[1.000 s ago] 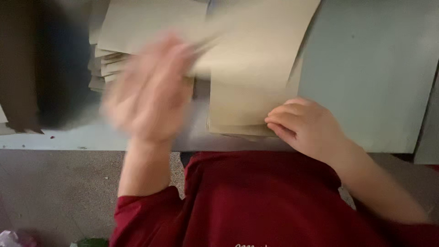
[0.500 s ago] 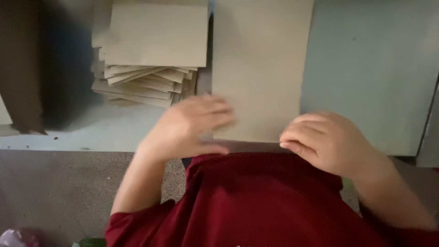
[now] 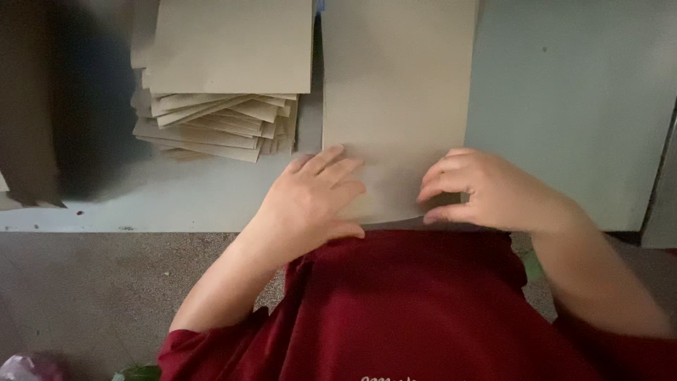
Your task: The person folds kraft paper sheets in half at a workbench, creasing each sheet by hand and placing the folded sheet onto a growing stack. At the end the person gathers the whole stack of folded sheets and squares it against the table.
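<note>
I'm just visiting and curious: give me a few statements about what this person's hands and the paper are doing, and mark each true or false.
1. Both hands rest on one tan sheet. True: left hand and right hand press its near edge.
2. A stack of similar sheets lies left of that sheet. True.
3. The right hand lies flat. False: its fingers are curled, tips on the sheet.
4. The stack is perfectly squared. False: its lower sheets fan out unevenly.
5. The person wears a blue top. False: the shirt is dark red.
</note>
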